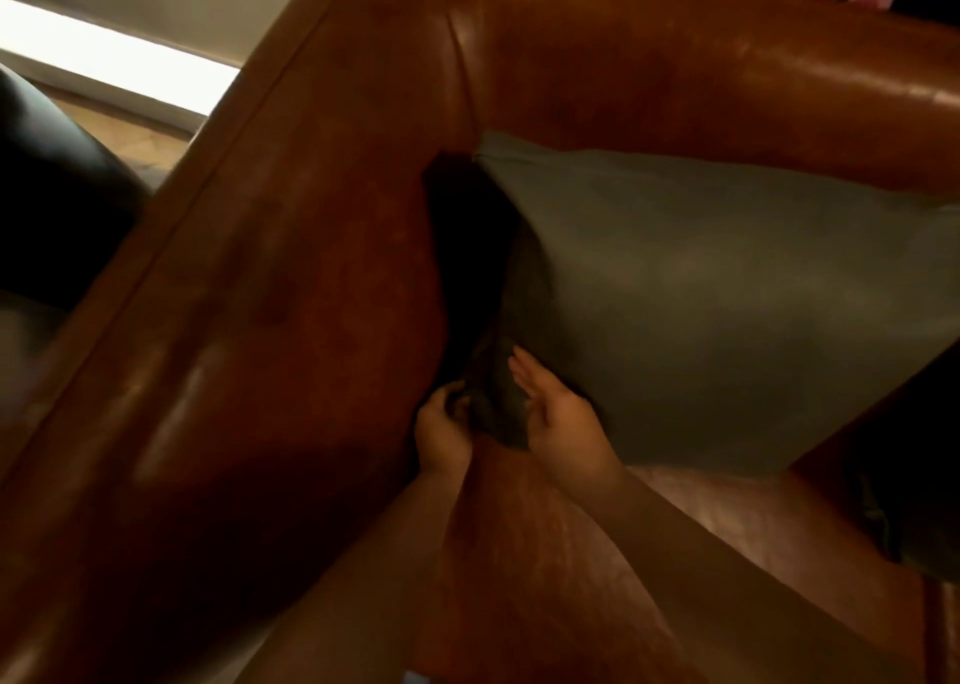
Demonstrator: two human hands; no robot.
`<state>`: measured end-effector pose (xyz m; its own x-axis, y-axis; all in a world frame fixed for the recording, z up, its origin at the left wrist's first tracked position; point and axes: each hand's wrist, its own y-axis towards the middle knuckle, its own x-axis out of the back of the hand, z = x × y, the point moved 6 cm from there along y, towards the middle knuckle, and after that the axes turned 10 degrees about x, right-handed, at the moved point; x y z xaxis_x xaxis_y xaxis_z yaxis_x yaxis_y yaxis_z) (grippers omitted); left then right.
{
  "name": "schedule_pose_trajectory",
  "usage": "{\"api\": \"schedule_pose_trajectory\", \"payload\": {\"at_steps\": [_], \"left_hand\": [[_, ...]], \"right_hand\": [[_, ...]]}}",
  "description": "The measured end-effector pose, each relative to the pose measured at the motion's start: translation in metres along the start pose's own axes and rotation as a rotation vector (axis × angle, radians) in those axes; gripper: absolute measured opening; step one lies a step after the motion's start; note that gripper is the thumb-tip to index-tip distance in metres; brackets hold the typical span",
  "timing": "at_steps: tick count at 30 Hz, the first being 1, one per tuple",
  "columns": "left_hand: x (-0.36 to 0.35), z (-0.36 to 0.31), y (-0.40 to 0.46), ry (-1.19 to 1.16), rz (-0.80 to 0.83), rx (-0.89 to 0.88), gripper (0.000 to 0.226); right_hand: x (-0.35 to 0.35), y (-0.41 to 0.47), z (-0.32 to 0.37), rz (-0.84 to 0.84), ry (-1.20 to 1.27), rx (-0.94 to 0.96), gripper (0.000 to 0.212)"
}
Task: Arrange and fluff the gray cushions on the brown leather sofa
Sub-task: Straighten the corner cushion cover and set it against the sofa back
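Cushion (727,288) lower corner between both hands (498,418).

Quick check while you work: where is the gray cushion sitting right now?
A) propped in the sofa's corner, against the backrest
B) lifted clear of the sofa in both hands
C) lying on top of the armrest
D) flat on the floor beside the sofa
A: the gray cushion leans against the sofa backrest near the armrest, both hands at its lower corner.

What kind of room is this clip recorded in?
Probably a home living room: a brown leather sofa with a large gray fabric cushion propped in its corner, and light wooden flooring beyond the armrest.
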<state>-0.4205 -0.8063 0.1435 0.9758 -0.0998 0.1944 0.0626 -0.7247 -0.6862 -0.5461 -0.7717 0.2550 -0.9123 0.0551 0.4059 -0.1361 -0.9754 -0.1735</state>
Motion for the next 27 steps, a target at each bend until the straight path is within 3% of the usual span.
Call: {"api": "schedule_pose_trajectory", "payload": {"at_steps": [2,4,6,8,11,13,16,19,20,24,27], "left_hand": [[0.007,0.010,-0.001,-0.092,-0.024,0.109,0.030],[0.015,0.024,-0.009,-0.338,-0.095,0.289,0.029],[0.021,0.039,-0.016,-0.355,-0.184,0.403,0.032],[0.023,0.035,-0.022,-0.119,-0.199,0.287,0.029],[0.018,0.002,-0.027,0.365,-0.175,-0.214,0.031],[0.001,-0.022,-0.027,0.467,-0.018,-0.423,0.044],[-0.030,-0.026,0.004,0.813,0.194,-0.521,0.058],[-0.047,-0.008,0.023,1.380,0.215,-0.476,0.055],[-0.047,-0.006,0.020,1.412,0.182,-0.481,0.054],[-0.026,-0.010,-0.003,1.038,0.033,-0.636,0.046],[-0.024,-0.001,-0.004,1.089,0.027,-0.621,0.051]], "right_hand": [[0.004,-0.005,-0.001,-0.018,0.017,0.000,0.061],[0.008,-0.008,-0.001,-0.053,0.013,0.015,0.058],[0.010,-0.008,-0.002,-0.081,-0.006,0.019,0.056],[0.008,-0.008,-0.002,-0.073,-0.025,0.020,0.058],[0.005,-0.006,-0.003,-0.021,-0.036,0.017,0.061],[0.006,-0.005,-0.003,-0.011,-0.039,0.009,0.061],[0.005,-0.004,-0.003,-0.003,-0.005,-0.019,0.061],[0.004,-0.002,-0.003,-0.001,-0.004,-0.014,0.060],[0.005,0.000,-0.003,-0.010,-0.018,-0.005,0.059],[0.007,0.003,-0.004,-0.020,-0.036,0.025,0.057],[0.006,0.003,-0.006,-0.009,-0.031,0.026,0.056]]}}
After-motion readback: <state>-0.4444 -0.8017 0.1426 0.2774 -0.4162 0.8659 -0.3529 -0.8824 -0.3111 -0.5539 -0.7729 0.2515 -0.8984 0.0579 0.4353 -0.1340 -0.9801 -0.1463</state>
